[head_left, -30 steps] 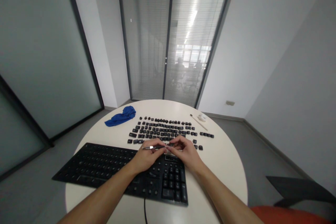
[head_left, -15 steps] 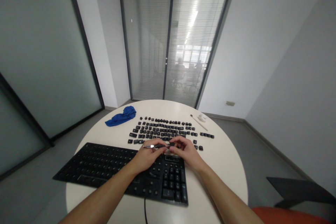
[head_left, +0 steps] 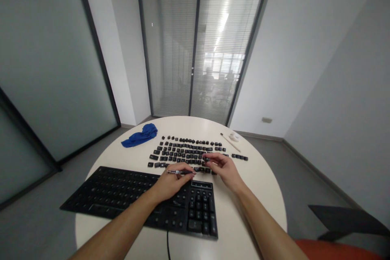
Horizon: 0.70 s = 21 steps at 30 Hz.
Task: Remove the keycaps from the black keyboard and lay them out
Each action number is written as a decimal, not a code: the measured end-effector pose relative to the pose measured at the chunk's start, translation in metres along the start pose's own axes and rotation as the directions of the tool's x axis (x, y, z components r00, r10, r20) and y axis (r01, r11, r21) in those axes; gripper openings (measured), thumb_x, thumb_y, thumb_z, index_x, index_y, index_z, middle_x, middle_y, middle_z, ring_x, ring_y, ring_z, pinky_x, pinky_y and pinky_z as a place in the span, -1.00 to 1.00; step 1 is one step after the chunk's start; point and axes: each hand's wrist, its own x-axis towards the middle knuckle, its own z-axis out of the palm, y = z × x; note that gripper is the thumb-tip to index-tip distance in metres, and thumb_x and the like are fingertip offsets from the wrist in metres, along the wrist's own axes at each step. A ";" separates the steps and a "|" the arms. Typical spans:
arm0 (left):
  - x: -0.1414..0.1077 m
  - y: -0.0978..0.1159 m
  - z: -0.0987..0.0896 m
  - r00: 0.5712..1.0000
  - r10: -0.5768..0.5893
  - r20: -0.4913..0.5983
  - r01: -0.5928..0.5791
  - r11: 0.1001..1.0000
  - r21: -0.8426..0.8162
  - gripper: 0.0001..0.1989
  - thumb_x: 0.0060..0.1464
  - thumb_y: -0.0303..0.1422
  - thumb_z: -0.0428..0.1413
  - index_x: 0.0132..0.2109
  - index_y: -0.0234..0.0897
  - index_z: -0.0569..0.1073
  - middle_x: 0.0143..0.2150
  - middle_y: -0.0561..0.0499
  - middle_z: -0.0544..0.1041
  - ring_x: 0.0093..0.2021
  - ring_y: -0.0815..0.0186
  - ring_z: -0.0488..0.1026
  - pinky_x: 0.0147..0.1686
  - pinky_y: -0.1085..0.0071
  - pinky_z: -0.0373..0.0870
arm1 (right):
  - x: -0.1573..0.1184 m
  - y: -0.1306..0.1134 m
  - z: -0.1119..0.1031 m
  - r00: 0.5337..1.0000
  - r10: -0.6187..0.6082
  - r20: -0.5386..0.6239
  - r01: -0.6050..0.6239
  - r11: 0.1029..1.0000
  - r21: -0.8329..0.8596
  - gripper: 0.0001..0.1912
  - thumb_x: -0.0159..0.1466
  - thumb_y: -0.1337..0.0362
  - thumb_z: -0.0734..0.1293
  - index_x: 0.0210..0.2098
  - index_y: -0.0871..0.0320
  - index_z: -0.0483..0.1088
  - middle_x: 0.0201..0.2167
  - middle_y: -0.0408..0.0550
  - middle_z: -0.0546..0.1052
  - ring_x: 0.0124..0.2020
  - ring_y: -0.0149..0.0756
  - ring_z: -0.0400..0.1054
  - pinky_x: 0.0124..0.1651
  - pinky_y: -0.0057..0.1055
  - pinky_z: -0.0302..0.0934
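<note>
My left hand (head_left: pixel 173 180) rests over the upper right part of a black keyboard (head_left: pixel 122 189), closed round a slim dark pen-like tool (head_left: pixel 178 172) with a silver end that points left. Many of the keyboard's switches are bare, while the number pad (head_left: pixel 201 207) still carries its caps. Just beyond the keyboard my right hand (head_left: pixel 224 168) is apart from the left, thumb and fingers pinched on a small black keycap at the right side of the loose keycaps (head_left: pixel 183 151). These lie in rows across the table, partly hidden by both hands.
A crumpled blue cloth (head_left: pixel 141 135) lies at the back left of the round white table (head_left: pixel 252 195). At the back right are a thin brush (head_left: pixel 230 142) and a small white object (head_left: pixel 234 136). The keyboard cable (head_left: pixel 168 245) runs towards me. A chair (head_left: pixel 332 248) stands at right.
My right hand has drawn away from the left, moving right and slightly farther out to the keycap rows. The left hand keeps the tool in almost the same place.
</note>
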 end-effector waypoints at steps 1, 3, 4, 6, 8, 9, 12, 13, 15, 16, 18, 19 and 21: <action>0.000 0.000 0.000 1.000 -0.005 0.003 0.005 1.000 0.000 -0.90 0.17 -0.40 0.15 -0.25 -0.24 0.58 -0.22 0.01 0.63 -0.16 0.24 0.53 -0.16 0.39 0.43 | 0.001 -0.001 -0.006 0.999 -0.002 -0.034 0.001 1.000 -0.024 -0.67 0.10 0.13 0.50 -0.15 0.09 0.55 -0.07 0.02 0.59 -0.13 -0.18 0.47 -0.01 -0.21 0.34; 0.000 -0.001 0.001 1.000 -0.003 0.010 0.003 1.000 0.000 -0.90 0.16 -0.40 0.15 -0.25 -0.24 0.58 -0.23 0.02 0.63 -0.16 0.25 0.53 -0.15 0.38 0.43 | 0.004 0.000 -0.018 0.994 -0.001 -0.111 -0.006 0.998 -0.059 -0.65 0.10 0.11 0.49 -0.15 0.10 0.56 -0.10 0.01 0.60 -0.12 -0.16 0.48 0.02 -0.18 0.32; 0.000 -0.001 0.001 1.000 -0.001 0.016 0.001 1.000 0.000 -0.91 0.16 -0.40 0.15 -0.25 -0.24 0.58 -0.23 0.02 0.63 -0.17 0.25 0.53 -0.15 0.38 0.42 | 0.006 0.002 -0.023 0.989 0.009 -0.146 -0.019 0.998 -0.064 -0.63 0.09 0.10 0.49 -0.14 0.11 0.56 -0.13 0.01 0.61 -0.14 -0.16 0.48 0.02 -0.17 0.32; 0.001 -0.002 0.000 1.000 0.000 0.021 0.000 1.000 0.000 -0.91 0.16 -0.40 0.15 -0.25 -0.24 0.57 -0.24 0.02 0.63 -0.18 0.26 0.53 -0.14 0.38 0.41 | 0.009 0.006 -0.034 0.977 0.041 -0.209 -0.051 0.998 -0.044 -0.60 0.09 0.08 0.49 -0.12 0.12 0.55 -0.19 0.00 0.62 -0.18 -0.16 0.50 0.01 -0.18 0.33; 0.002 -0.001 0.000 1.000 0.002 0.023 -0.002 1.000 0.000 -0.91 0.16 -0.40 0.15 -0.26 -0.25 0.57 -0.24 0.01 0.62 -0.18 0.26 0.53 -0.12 0.37 0.41 | 0.011 0.010 -0.042 0.962 0.064 -0.265 -0.065 0.998 0.007 -0.55 0.08 0.06 0.49 -0.09 0.12 0.54 -0.19 0.00 0.62 -0.18 -0.16 0.51 0.00 -0.19 0.34; 0.002 -0.001 0.000 1.000 0.006 0.022 -0.006 1.000 0.001 -0.91 0.16 -0.40 0.15 -0.26 -0.25 0.57 -0.24 0.01 0.62 -0.18 0.26 0.53 -0.12 0.37 0.40 | 0.011 0.011 -0.046 0.954 0.068 -0.293 -0.064 0.998 0.023 -0.53 0.07 0.05 0.50 -0.08 0.13 0.53 -0.20 0.00 0.62 -0.17 -0.16 0.51 -0.01 -0.20 0.35; 0.002 -0.001 0.000 1.000 0.011 0.021 -0.011 1.000 0.004 -0.91 0.16 -0.40 0.15 -0.26 -0.24 0.57 -0.24 0.02 0.62 -0.18 0.26 0.53 -0.10 0.36 0.39 | 0.011 0.012 -0.058 0.926 0.050 -0.375 -0.073 0.996 -0.048 -0.50 0.06 0.01 0.49 -0.10 0.17 0.53 -0.24 0.03 0.63 -0.22 -0.15 0.52 -0.06 -0.21 0.37; 0.002 -0.001 0.000 1.000 0.008 0.020 -0.009 1.000 0.007 -0.91 0.16 -0.40 0.15 -0.26 -0.24 0.57 -0.24 0.02 0.62 -0.17 0.26 0.53 -0.09 0.36 0.39 | 0.010 0.011 -0.062 0.916 0.032 -0.400 -0.084 0.990 -0.114 -0.51 0.07 0.00 0.48 -0.11 0.19 0.53 -0.26 0.05 0.63 -0.23 -0.14 0.52 -0.08 -0.22 0.37; 0.001 -0.001 0.000 1.000 0.004 0.017 -0.004 1.000 0.012 -0.91 0.16 -0.40 0.15 -0.27 -0.24 0.57 -0.23 0.02 0.62 -0.17 0.26 0.53 -0.09 0.36 0.39 | 0.009 0.009 -0.072 0.898 -0.013 -0.439 -0.137 0.942 -0.308 -0.54 0.12 0.02 0.44 -0.11 0.21 0.53 -0.23 0.07 0.63 -0.23 -0.15 0.52 -0.10 -0.25 0.37; 0.001 -0.001 0.000 1.000 0.004 0.016 -0.005 1.000 0.014 -0.91 0.16 -0.40 0.15 -0.27 -0.24 0.56 -0.23 0.02 0.62 -0.17 0.26 0.53 -0.09 0.36 0.39 | 0.008 0.008 -0.077 0.890 -0.034 -0.455 -0.174 0.896 -0.408 -0.57 0.14 0.05 0.42 -0.10 0.21 0.52 -0.20 0.08 0.63 -0.23 -0.16 0.52 -0.11 -0.26 0.38; 0.001 -0.001 0.000 1.000 0.007 0.019 -0.007 1.000 0.012 -0.92 0.16 -0.40 0.15 -0.27 -0.24 0.56 -0.25 0.02 0.62 -0.18 0.27 0.53 -0.09 0.37 0.38 | 0.006 0.008 -0.086 0.877 -0.056 -0.477 -0.250 0.795 -0.552 -0.61 0.15 0.15 0.39 -0.09 0.23 0.51 -0.17 0.10 0.62 -0.23 -0.17 0.53 -0.11 -0.28 0.37; 0.001 -0.001 0.000 1.000 0.007 0.021 -0.007 1.000 0.009 -0.92 0.15 -0.40 0.15 -0.28 -0.24 0.56 -0.25 0.02 0.62 -0.18 0.27 0.53 -0.10 0.37 0.39 | 0.005 0.009 -0.090 0.874 -0.056 -0.482 -0.279 0.755 -0.593 -0.63 0.13 0.19 0.38 -0.10 0.24 0.52 -0.17 0.10 0.62 -0.24 -0.17 0.52 -0.11 -0.29 0.36; 0.001 -0.001 0.000 1.000 0.004 0.025 -0.004 1.000 0.006 -0.92 0.15 -0.40 0.15 -0.28 -0.24 0.56 -0.25 0.02 0.61 -0.19 0.27 0.53 -0.10 0.36 0.39 | 0.002 0.011 -0.094 0.879 -0.038 -0.476 -0.314 0.704 -0.637 -0.69 0.10 0.26 0.38 -0.16 0.22 0.55 -0.24 0.08 0.63 -0.25 -0.16 0.52 -0.10 -0.30 0.33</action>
